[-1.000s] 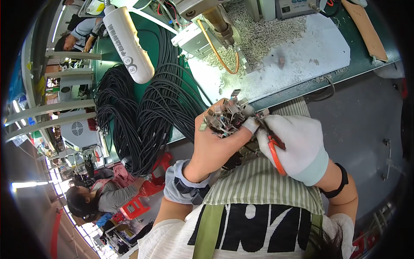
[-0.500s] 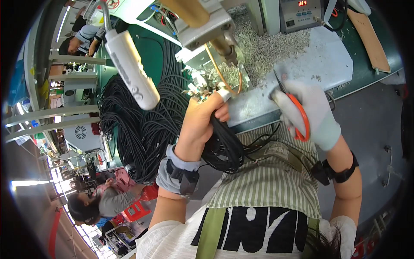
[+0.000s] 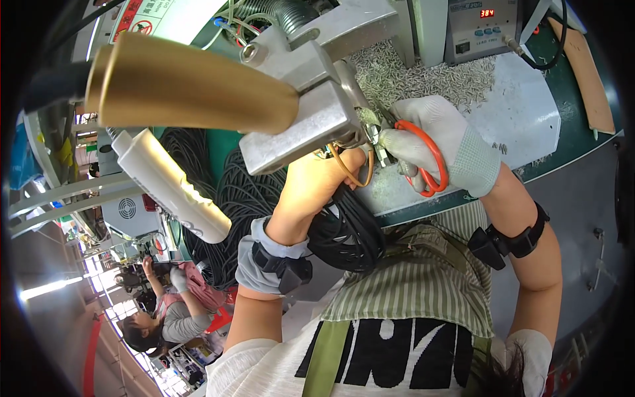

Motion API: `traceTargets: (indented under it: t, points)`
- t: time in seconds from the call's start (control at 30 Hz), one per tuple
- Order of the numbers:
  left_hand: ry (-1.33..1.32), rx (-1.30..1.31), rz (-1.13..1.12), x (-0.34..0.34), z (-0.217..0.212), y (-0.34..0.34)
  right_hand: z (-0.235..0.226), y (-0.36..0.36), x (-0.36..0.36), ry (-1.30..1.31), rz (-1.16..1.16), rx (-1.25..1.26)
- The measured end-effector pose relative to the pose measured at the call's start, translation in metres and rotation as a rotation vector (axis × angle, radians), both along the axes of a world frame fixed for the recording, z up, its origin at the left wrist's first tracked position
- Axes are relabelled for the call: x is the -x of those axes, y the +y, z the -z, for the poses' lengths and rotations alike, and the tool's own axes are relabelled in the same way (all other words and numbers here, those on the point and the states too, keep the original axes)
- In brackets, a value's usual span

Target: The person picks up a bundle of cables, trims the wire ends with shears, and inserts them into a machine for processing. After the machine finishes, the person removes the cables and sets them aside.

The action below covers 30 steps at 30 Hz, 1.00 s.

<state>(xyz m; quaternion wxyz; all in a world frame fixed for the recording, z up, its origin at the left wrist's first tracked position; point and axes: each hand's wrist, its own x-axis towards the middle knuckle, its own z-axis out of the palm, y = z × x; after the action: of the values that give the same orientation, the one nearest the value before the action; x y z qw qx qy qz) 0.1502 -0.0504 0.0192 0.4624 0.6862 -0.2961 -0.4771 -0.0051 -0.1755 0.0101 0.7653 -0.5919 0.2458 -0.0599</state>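
Note:
My bare left hand (image 3: 307, 188) is closed round a bundle of black cables (image 3: 347, 231), which hangs in loops below it. Its fingertips are partly behind a metal clamp (image 3: 301, 129) and a thin copper-coloured tube (image 3: 350, 175). My right hand (image 3: 456, 142), in a white glove, is closed with red-handled scissors (image 3: 436, 155) in its grip. Its fingertips meet a small shiny metal part (image 3: 372, 135) beside the left hand; whether that is a cable end or a tool part I cannot tell. Above them, the clamp holds a thick brown-gold cylinder (image 3: 198, 86).
Small silvery metal pieces (image 3: 423, 83) are heaped on the metal plate (image 3: 522, 132). Behind stands a grey control box (image 3: 479, 30) with a red display. More black cables (image 3: 245, 188) lie at left, beneath a white lamp (image 3: 175, 188). Another person (image 3: 178, 317) works at far left.
My right hand has moved left with the scissors, from over the plate to beside my left hand. The view has shifted, so the clamp and cylinder look larger and nearer.

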Motion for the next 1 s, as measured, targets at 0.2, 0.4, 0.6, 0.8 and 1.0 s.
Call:
traceTargets:
  t: [0.2,0.4,0.6,0.8,1.0]
  points:
    - [-0.043,0.047,0.065,-0.001,0.000,0.001,0.003,0.000,-0.001,-0.010,-0.003,-0.007]
    - [-0.083,0.059,0.039,0.001,0.001,0.001,0.006,-0.002,-0.001,-0.040,-0.029,0.091]
    - [-0.023,0.103,0.035,-0.005,0.003,0.003,0.013,-0.003,-0.001,-0.089,-0.037,0.049]
    - [-0.125,0.162,0.052,-0.004,0.007,0.002,0.003,-0.005,0.000,-0.051,-0.069,0.104]
    - [0.061,-0.027,-0.014,0.004,0.000,0.018,-0.001,0.021,0.018,-0.061,0.167,0.173]
